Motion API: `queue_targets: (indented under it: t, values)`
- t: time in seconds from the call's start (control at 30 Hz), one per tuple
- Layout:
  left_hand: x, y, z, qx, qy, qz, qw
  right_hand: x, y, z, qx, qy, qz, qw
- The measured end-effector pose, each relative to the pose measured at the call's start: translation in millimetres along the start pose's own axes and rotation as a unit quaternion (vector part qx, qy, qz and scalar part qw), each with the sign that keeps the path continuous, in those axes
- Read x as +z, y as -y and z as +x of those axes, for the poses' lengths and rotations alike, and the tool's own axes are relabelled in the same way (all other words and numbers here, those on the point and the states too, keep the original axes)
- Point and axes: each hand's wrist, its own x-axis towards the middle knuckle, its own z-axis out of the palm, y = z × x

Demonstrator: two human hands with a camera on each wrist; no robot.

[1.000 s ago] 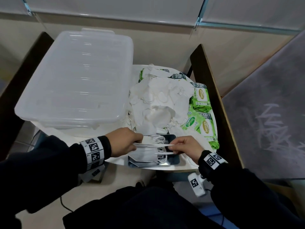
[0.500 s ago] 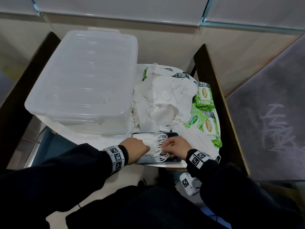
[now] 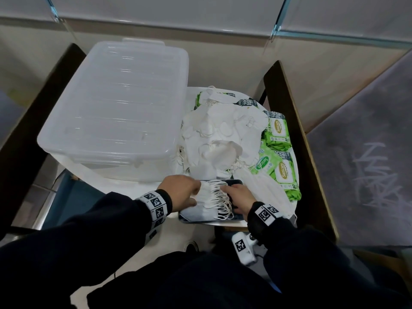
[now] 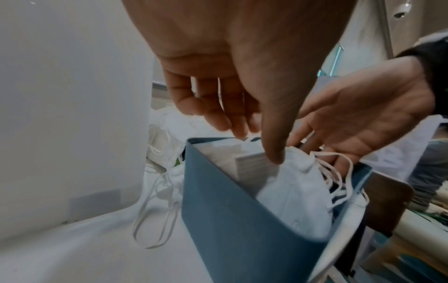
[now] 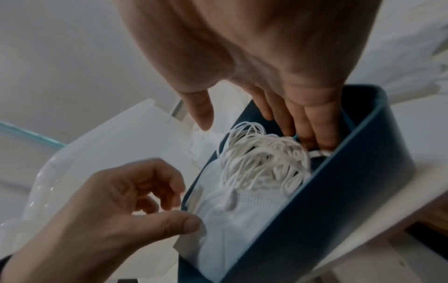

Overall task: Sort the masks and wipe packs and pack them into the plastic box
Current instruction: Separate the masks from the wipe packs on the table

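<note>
Evidently both hands were down in the small blue tray [image 3: 236, 182] at the near edge of the desk [image 3: 124, 188], settling a stack of masks [image 3: 207, 202]. The left hand [image 3: 180, 189] kept its fingers loosely extended, apart and clamped on nothing, its thumb [image 4: 271, 137] pressing the top mask at the stack's nine o'clock side. The right hand [image 3: 239, 196] likewise had its grip apart: straight fingers [image 5: 312, 126] pushed down at the three o'clock side, where the white ear loops [image 5: 261, 157] bunched against the tray wall.

The step in hand looked like the sorting half of the task, squaring masks into a tidy stack. The next move probably called for tucking the stray loops inside the rim, then fetching another mask from the loose heap [image 3: 220, 139] at twelve o'clock of the tray. Care would be needed, since the loops could snag.

Both forearms came in from six o'clock, wrists low, palms turned down and inward toward each other. Green wipe packs [image 3: 282, 172] lay at about one o'clock of the tray, partly under the heap. The plastic box [image 3: 116, 112] stood at about eleven o'clock with its lid on, so nothing could yet go inside.
</note>
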Motion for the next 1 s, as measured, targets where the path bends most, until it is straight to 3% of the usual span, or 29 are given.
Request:
queue_targets:
  t: [0.1,0.2,0.27,0.47,0.6,0.77,0.9,1.0]
  values:
    - [7.2,5.1,-0.4,-0.009,-0.025,-0.013,1.000,3.3,1.4,0.7,0.070,0.032,0.103,0.992]
    - [15.0,3.6,-0.8,-0.004,-0.012,0.051,0.999,11.2,-7.4,10.6,0.107,0.065,0.195,0.973]
    - [17.8,2.3,-0.7,0.016,-0.021,0.062,0.998,13.4,-17.6,22.4,0.106,0.099,0.261,0.954]
    - [31.6,-13.2,-5.1,0.035,0.001,0.077,0.996,16.8,-2.1,-0.9,0.080,0.174,0.308,0.932]
    - [29.4,-12.9,-0.8,0.019,-0.011,0.014,1.000,14.8,-3.8,-1.9,0.084,0.166,0.307,0.933]
    - [26.1,-11.9,-3.7,0.012,-0.056,0.062,0.996,12.1,-10.0,8.2,0.062,0.131,0.321,0.936]
    - [30.4,-9.3,-5.2,-0.008,-0.052,0.049,0.997,10.5,-14.3,16.6,0.059,0.150,0.352,0.922]
    - [34.7,-8.9,-6.7,0.017,-0.062,0.086,0.994,13.7,-19.5,24.3,0.056,0.122,0.350,0.927]
